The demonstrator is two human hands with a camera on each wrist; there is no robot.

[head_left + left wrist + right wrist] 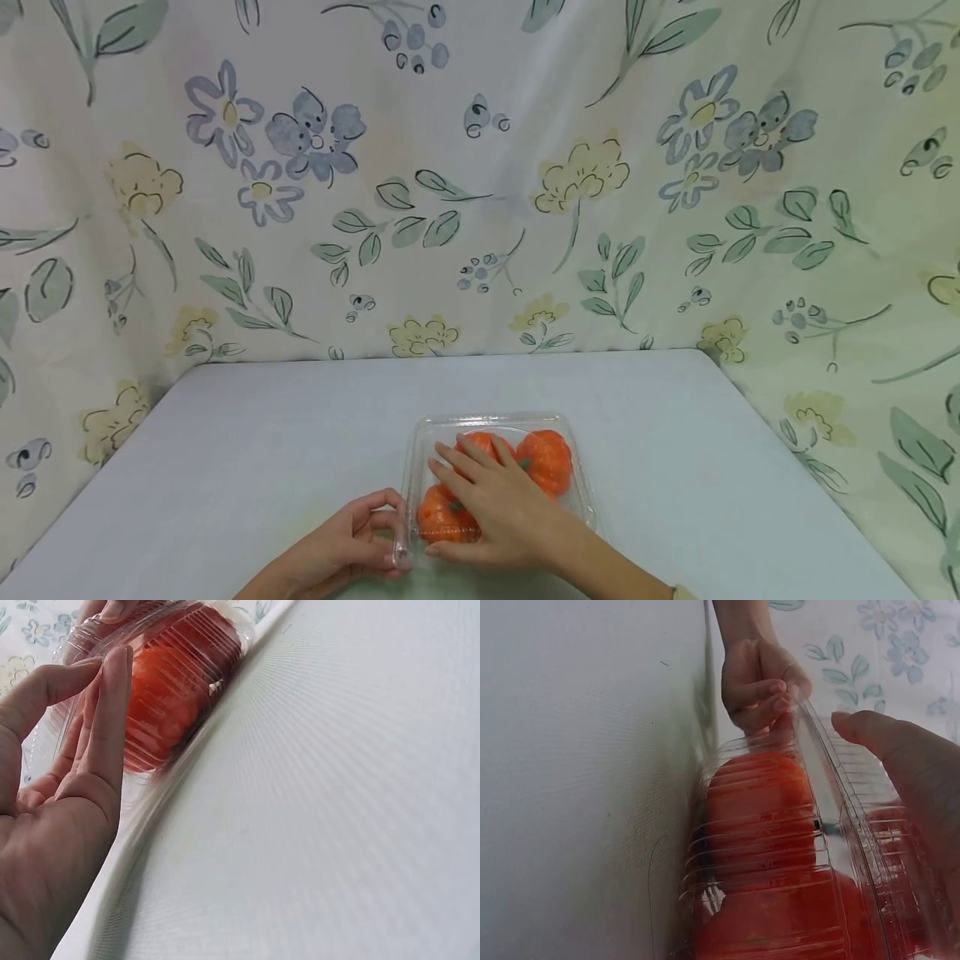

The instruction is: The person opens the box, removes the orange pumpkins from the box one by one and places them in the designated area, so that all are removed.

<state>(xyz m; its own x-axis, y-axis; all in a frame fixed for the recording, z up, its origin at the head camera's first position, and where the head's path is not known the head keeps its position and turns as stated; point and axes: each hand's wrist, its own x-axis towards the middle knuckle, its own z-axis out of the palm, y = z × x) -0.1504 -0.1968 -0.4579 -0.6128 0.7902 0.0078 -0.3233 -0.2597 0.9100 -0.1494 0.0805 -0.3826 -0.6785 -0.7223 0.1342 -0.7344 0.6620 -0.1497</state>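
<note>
A clear plastic clamshell box [487,419] sits near the table's front, its lid down over several small orange pumpkins [550,462] with green stems. At the box's front left corner, my left hand [347,540] pinches the rim between thumb and fingers. My right hand [510,504] lies across the lid with its fingers spread, covering part of the pumpkins. In the right wrist view, the box rim [832,772] runs between the ribbed lid and the ribbed base, and the left fingertips grip its far corner.
The box stands on a white-covered table [262,442]. Behind and on both sides hangs a floral curtain [480,167], close to the table's back edge.
</note>
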